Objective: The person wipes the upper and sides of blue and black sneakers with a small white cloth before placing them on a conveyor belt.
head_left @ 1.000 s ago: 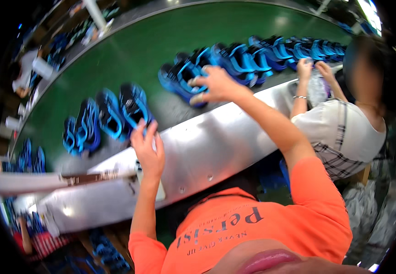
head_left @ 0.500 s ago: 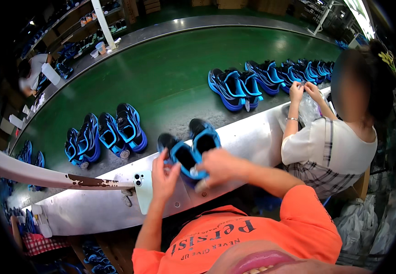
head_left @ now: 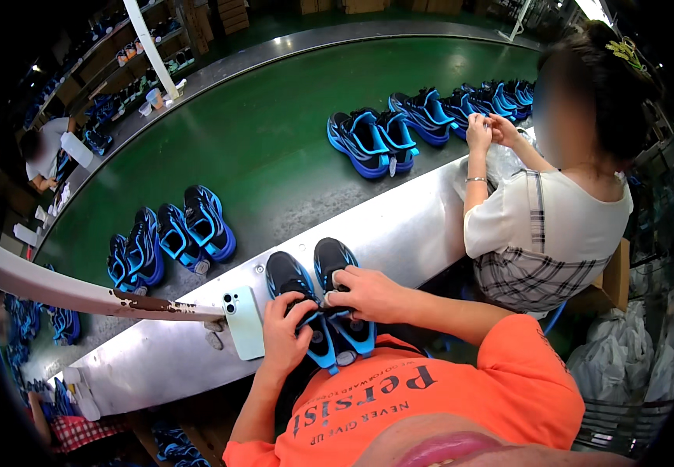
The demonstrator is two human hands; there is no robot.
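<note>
"Left-hand shoe [head_left: 288, 274] and right-hand shoe [head_left: 332, 257], both black and blue, have come in toward me since half a second ago — then they were farther out over the metal counter [head_left: 399, 229], now their heels reach the front of my orange shirt [head_left: 399, 389]."

"Which way do they point?"

"Toes away from me, side by side. Their front ends are over the counter; I can't tell whether the soles rest on it."

"What is each grip doing?"

"My left grip [head_left: 286, 336] has its fingers bent over the upper of the left-hand shoe. My right grip [head_left: 376, 296] reaches in from the right, fingertips on the upper of the right-hand shoe. Both touch — whether either is clamped, I can't tell."

"What lies around you?"

"A pale green phone [head_left: 245, 331] is on the counter, left of my left grip, beside the end of a chipped white bar [head_left: 57, 276]. On the green surface [head_left: 274, 101], two pairs of similar shoes [head_left: 146, 245] stand to the left and a longer row of shoes [head_left: 428, 117] to the right. A co-worker in a white top [head_left: 586, 210] is on my right, hands together near a clear plastic bag [head_left: 505, 163]."
</note>
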